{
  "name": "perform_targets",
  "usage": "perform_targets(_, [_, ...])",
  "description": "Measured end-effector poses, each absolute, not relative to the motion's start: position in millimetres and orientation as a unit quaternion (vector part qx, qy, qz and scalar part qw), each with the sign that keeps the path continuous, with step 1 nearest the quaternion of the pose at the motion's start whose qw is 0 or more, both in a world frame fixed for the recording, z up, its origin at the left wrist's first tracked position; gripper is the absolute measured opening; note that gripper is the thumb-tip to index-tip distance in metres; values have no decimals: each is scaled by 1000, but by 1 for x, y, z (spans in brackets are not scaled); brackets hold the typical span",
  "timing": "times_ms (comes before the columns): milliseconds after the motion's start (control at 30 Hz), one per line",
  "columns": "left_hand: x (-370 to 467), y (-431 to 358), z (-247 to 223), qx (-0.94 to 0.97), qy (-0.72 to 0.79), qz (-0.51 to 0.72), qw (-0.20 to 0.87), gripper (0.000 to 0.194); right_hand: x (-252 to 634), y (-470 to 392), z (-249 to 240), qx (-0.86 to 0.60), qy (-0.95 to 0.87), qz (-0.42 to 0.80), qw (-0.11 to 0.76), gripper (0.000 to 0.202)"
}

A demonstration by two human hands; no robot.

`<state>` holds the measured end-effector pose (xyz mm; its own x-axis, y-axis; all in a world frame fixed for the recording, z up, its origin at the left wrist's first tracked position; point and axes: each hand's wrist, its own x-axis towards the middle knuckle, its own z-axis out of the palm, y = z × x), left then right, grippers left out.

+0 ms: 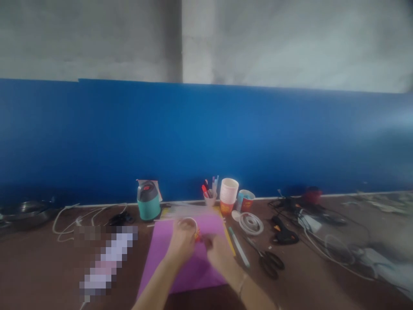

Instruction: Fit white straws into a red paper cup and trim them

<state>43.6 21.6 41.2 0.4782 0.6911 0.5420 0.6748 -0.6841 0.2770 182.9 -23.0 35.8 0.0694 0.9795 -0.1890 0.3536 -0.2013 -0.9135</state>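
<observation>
Over a purple sheet of paper (183, 275), my left hand (182, 241) is closed round a paper cup (197, 235). The cup's white rim and a red and yellow patch of its side show past the fingers. My right hand (218, 252) is close by on the right, its fingers bent together at the cup's side. Blur hides what those fingertips hold, if anything. Under the purple sheet lies a yellow-edged sheet (230, 243). Beside it are a marker (239, 247) and black-handled scissors (269, 261).
Behind the paper stand a teal container (149, 206), a pen cup (210, 199), stacked paper cups (228, 193) and another cup (248, 201). A white coil (251, 224), a black glue gun (284, 232) and cables lie right. A blue panel (206, 137) borders the table.
</observation>
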Motion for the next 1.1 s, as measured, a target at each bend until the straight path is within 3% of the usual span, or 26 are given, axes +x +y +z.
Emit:
perform_targets(133, [43, 22, 42, 855, 408, 321, 14, 24, 174, -31, 36, -685, -635, 213, 288, 26])
perform_targets(333, [45, 20, 46, 864, 395, 311, 26, 24, 189, -14, 31, -662, -593, 351, 295, 29])
perform_targets(600, [42, 27, 40, 859, 409, 306, 25, 24, 175, -29, 30, -678, -619, 230, 323, 27])
perform_targets(833, [42, 23, 47, 867, 392, 305, 33, 23, 187, -13, 28, -675, -558, 395, 276, 29])
perform_targets(1000, [40, 25, 46, 868, 391, 305, 34, 23, 177, -26, 27, -674, -568, 328, 339, 25])
perform_targets(1100, [40, 26, 45, 868, 392, 303, 35, 23, 177, -26, 28, -633, -469, 462, 408, 19])
